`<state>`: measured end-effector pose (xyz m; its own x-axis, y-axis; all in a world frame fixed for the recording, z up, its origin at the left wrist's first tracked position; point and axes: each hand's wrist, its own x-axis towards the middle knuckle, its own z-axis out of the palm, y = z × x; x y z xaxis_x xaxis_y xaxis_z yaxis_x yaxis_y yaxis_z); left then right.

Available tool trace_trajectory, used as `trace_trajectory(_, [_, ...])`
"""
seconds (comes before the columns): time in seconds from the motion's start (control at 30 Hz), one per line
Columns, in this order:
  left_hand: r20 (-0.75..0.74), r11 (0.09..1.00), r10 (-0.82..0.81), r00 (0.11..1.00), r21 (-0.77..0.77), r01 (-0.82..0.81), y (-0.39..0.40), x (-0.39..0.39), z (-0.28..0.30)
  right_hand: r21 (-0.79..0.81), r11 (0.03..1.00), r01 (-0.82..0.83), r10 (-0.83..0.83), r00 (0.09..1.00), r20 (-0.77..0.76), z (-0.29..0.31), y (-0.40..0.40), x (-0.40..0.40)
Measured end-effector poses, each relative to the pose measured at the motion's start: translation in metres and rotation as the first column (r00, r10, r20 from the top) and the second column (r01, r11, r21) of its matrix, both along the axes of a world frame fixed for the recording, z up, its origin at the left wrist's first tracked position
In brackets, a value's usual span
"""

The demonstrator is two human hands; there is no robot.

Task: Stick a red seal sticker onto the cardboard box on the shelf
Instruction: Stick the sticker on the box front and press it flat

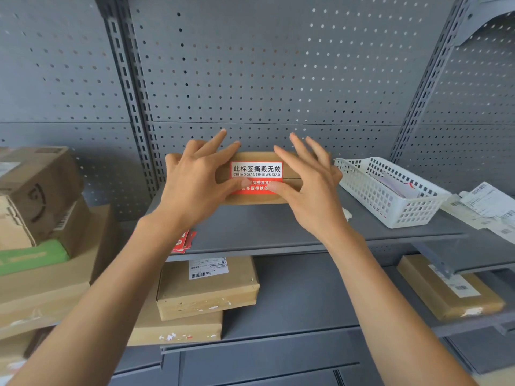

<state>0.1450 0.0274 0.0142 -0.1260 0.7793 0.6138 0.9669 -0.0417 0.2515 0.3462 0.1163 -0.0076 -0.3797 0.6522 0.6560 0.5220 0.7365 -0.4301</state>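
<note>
1. Red seal sticker (256,176) lies on the top of the cardboard box (292,178), across its seam (white band above).
2. We press it with both thumbs, left hand (192,188) and right hand (312,190), fingers spread, grasping nothing.
3. Box sits on the grey shelf (278,227).

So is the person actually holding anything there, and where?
Nothing is gripped. Both thumbs press the lower red part of the sticker flat against the box; the left hand and right hand rest open over the box's ends.
</note>
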Motion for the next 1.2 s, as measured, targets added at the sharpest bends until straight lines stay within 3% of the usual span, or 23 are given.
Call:
trace_trajectory(0.23, [-0.032, 0.992, -0.112, 0.993, -0.063, 0.11, -0.004, -0.015, 0.0, -0.004, 0.997, -0.075, 0.075, 0.997, -0.008, -0.003, 0.003, 0.013])
trace_trajectory(0.43, [-0.072, 0.996, -0.076, 0.994, -0.047, 0.073, -0.004, -0.009, -0.002, 0.021, 1.0, -0.019, 0.018, 0.998, 0.058, -0.001, -0.003, 0.005])
trace_trajectory(0.87, [-0.056, 0.995, -0.096, 0.994, -0.046, 0.093, -0.006, -0.013, -0.019, -0.022, 0.997, -0.078, 0.079, 0.996, 0.042, -0.015, 0.004, 0.021])
trace_trajectory(1.2, [-0.072, 0.998, -0.057, 0.996, 0.037, 0.06, -0.006, -0.005, -0.054, -0.029, 0.997, -0.075, 0.077, 0.994, 0.075, -0.038, 0.005, 0.021])
